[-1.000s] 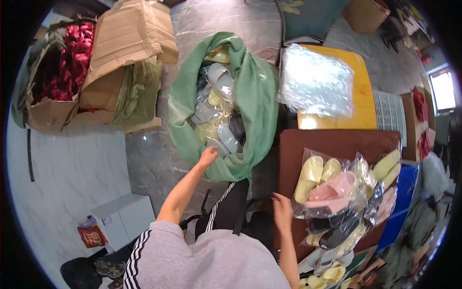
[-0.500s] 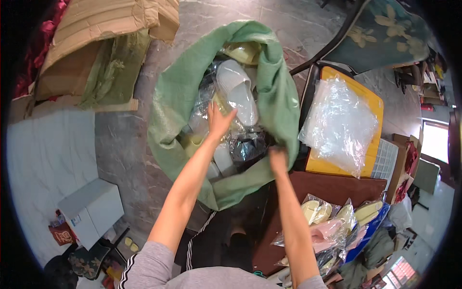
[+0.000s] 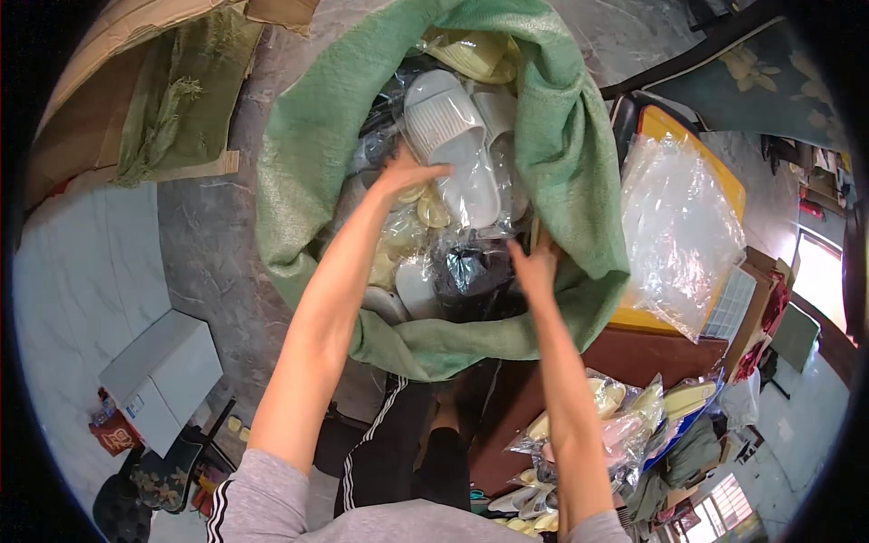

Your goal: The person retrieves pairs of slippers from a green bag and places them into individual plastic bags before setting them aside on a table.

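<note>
A large green woven sack (image 3: 579, 136) stands with its mouth wide and its rim rolled outward, full of slippers in clear plastic bags. My left hand (image 3: 405, 174) reaches into the middle of it. Its thumb is stretched across a bagged light-grey slipper (image 3: 445, 127), while the fingertips are partly hidden among the bags at the slipper's left edge. Inside the sack's right side is my right hand (image 3: 536, 268), thumb and fingers apart, beside a black bagged item (image 3: 471, 276). Pale yellow slippers (image 3: 471, 54) lie at the far end of the sack.
Right of the sack, clear plastic bags (image 3: 679, 226) lie on a yellow board (image 3: 656, 127). Several bagged slippers (image 3: 625, 421) rest on a brown surface (image 3: 652, 353) at lower right. A cardboard box (image 3: 100, 109) is at upper left, a white box (image 3: 167, 380) at lower left.
The sack appears larger and higher in view. My right hand has gone from the sack's right rim to inside it. My left hand stays among the bagged slippers, its thumb now over the light-grey one.
</note>
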A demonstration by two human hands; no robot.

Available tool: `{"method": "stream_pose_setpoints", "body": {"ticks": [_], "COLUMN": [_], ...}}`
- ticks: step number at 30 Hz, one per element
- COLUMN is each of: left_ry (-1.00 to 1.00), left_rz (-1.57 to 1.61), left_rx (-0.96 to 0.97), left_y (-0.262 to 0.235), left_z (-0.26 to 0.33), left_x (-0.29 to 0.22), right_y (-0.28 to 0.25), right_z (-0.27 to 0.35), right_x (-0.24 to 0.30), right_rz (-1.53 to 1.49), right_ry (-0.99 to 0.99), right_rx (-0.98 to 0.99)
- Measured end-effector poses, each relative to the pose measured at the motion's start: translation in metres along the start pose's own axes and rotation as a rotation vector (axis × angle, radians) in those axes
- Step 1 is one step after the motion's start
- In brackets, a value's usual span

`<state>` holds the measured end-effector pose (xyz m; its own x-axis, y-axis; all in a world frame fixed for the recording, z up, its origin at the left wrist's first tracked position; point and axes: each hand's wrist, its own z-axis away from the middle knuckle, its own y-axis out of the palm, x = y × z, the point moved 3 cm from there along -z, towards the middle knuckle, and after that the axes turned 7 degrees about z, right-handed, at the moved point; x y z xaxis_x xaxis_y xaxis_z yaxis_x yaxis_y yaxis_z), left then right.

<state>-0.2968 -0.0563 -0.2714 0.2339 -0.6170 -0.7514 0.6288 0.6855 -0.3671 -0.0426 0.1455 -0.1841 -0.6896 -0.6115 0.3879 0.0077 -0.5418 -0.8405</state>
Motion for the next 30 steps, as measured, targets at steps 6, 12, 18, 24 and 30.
{"method": "stream_pose_setpoints", "body": {"ticks": [6, 12, 18, 24, 30], "left_ry": [0.094, -0.321, -0.723, -0.490, -0.457], "left_rz": [0.183, 0.549, 0.906, 1.147, 1.091], "left_rx": [0.070, 0.215, 0.165, 0.088, 0.010], "left_y": [0.024, 0.081, 0.088, 0.020, -0.035], "left_z": [0.015, 0.153, 0.233, 0.352, 0.478], "left_x": [0.000, 0.026, 0.040, 0.035, -0.030], "right_y": [0.013, 0.038, 0.020, -0.007, -0.111], "right_z": [-0.047, 0.009, 0.063, 0.157, 0.270], "right_x": [-0.003, 0.033, 0.027, 0.092, 0.128], "right_rz": [-0.801, -0.340, -0.659, -0.783, -0.954], "right_ry": [0.233, 0.101, -0.020, -0.226, -0.255], "right_rx": [0.412, 0.249, 0.248, 0.149, 0.120]}}
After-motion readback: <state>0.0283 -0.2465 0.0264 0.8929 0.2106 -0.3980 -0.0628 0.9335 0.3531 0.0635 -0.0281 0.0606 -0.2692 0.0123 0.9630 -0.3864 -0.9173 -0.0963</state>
